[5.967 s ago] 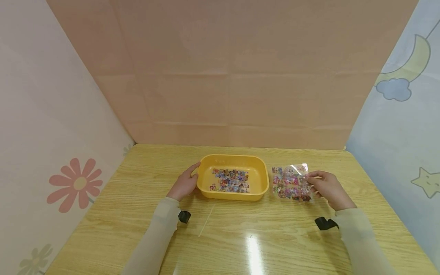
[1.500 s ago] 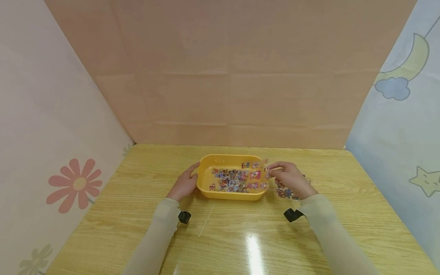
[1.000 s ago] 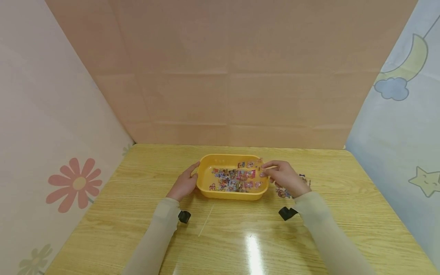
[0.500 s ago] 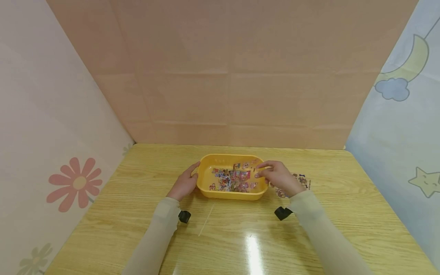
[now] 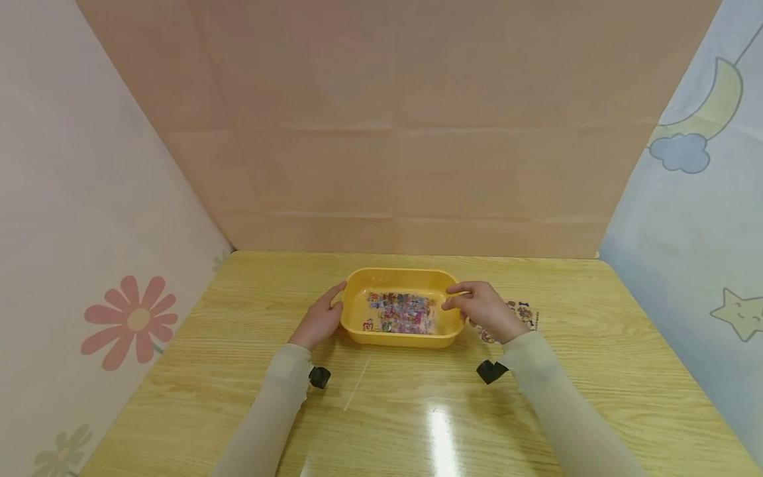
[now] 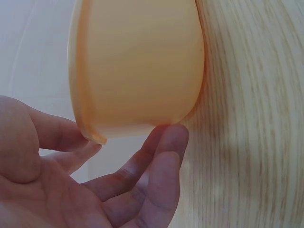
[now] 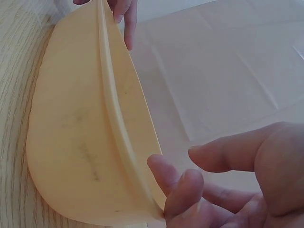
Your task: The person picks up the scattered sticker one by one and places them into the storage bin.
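A yellow plastic basin (image 5: 447,315) stands on the table, with clear sticker sheets (image 5: 402,313) printed with small colourful figures lying flat and overlapped on its floor. My left hand (image 5: 322,318) holds the basin's left end; in the left wrist view, the fingers touch its rim and lower wall. Over the right end hovers my right hand (image 5: 485,309), thumb and forefinger apart with nothing between them. In the right wrist view its fingertips (image 7: 187,183) are close to the rim; contact is unclear. Another clear sticker sheet (image 5: 524,313) lies on the table, partly hidden by the right hand.
The wooden table (image 5: 381,411) carries a bright reflection near its front. A plain pinkish-brown backdrop (image 5: 393,165) rises at the back, with patterned walls to the left and right. Dark wrist cameras (image 5: 491,371) hang beneath both wrists.
My right hand has carried a sticker sheet leftward from the table into the basin and let it go; it now lies flat on the others. The left hand stays put.
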Demonstrator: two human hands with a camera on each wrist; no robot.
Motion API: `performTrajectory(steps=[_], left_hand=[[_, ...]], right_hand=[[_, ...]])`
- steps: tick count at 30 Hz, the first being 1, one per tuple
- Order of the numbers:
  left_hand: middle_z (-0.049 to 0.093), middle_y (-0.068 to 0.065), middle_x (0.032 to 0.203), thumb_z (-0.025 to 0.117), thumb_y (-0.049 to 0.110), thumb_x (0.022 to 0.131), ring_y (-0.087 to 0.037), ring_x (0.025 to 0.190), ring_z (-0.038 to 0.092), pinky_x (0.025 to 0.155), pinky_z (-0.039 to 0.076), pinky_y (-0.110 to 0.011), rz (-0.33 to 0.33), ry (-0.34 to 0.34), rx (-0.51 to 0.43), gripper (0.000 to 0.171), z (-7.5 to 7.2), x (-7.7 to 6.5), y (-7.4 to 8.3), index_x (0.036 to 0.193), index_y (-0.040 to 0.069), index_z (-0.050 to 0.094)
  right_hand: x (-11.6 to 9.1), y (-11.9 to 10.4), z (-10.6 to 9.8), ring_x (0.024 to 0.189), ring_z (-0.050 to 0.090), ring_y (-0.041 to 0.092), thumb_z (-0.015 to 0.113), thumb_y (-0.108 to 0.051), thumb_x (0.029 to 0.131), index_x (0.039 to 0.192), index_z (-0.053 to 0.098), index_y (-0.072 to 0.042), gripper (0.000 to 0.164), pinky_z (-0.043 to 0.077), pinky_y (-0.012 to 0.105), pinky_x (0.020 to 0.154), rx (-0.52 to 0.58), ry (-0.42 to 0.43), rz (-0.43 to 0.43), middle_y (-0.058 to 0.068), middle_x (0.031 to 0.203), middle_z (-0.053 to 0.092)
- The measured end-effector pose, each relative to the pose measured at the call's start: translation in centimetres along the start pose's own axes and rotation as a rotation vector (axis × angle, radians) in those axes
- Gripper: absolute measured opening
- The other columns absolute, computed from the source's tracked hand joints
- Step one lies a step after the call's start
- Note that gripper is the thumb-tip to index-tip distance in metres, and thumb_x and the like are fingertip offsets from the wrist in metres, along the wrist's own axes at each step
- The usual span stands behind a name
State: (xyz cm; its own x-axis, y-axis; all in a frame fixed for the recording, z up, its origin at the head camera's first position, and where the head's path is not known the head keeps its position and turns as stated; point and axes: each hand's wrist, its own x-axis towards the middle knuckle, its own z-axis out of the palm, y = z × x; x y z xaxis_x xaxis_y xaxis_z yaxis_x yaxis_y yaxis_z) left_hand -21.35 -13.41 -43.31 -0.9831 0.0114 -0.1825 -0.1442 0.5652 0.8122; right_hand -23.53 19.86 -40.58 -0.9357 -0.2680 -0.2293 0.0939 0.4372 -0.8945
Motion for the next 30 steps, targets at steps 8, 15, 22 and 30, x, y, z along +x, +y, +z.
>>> performTrajectory(steps=[8, 15, 22, 30], left_hand=[[0.06, -0.015, 0.088, 0.038, 0.025, 0.108, -0.019, 0.057, 0.05, 0.055, 0.043, -0.028, 0.001, 0.007, 0.006, 0.051, 0.1, 0.0, 0.0, 0.158, 0.029, 0.032], [0.06, -0.017, 0.087, 0.038, 0.025, 0.108, -0.017, 0.055, 0.048, 0.054, 0.042, -0.028, 0.005, 0.008, 0.017, 0.051, 0.2, -0.1, 0.2, 0.158, 0.028, 0.032], [0.06, -0.018, 0.087, 0.037, 0.025, 0.108, -0.018, 0.055, 0.048, 0.055, 0.042, -0.028, 0.001, 0.01, 0.017, 0.051, 0.2, 0.0, 0.1, 0.158, 0.029, 0.031], [0.063, -0.013, 0.096, 0.038, 0.025, 0.108, -0.024, 0.064, 0.055, 0.057, 0.044, -0.029, 0.001, 0.016, 0.02, 0.051, 0.3, 0.1, 0.0, 0.158, 0.028, 0.032]], right_hand=[[-0.3, 0.5, -0.4, 0.075, 0.056, 0.025, 0.057, -0.018, 0.101, 0.141, 0.05, 0.002, 0.046, 0.043, 0.032, 0.054, 0.0, 0.017, -0.012, 0.017, 0.12, 0.068], [-0.8, 1.1, -1.2, 0.073, 0.055, 0.023, 0.06, -0.022, 0.1, 0.141, 0.051, -0.001, 0.048, 0.046, 0.036, 0.056, 0.003, 0.061, -0.01, 0.02, 0.123, 0.066], [-1.3, 2.4, -2.5, 0.065, 0.052, 0.02, 0.056, -0.022, 0.101, 0.141, 0.05, 0.0, 0.046, 0.046, 0.036, 0.057, -0.021, 0.085, -0.008, 0.022, 0.12, 0.066], [-2.0, 4.4, -3.7, 0.076, 0.056, 0.025, 0.058, -0.029, 0.101, 0.139, 0.052, 0.0, 0.048, 0.05, 0.038, 0.062, -0.108, 0.133, 0.011, 0.025, 0.126, 0.061]])
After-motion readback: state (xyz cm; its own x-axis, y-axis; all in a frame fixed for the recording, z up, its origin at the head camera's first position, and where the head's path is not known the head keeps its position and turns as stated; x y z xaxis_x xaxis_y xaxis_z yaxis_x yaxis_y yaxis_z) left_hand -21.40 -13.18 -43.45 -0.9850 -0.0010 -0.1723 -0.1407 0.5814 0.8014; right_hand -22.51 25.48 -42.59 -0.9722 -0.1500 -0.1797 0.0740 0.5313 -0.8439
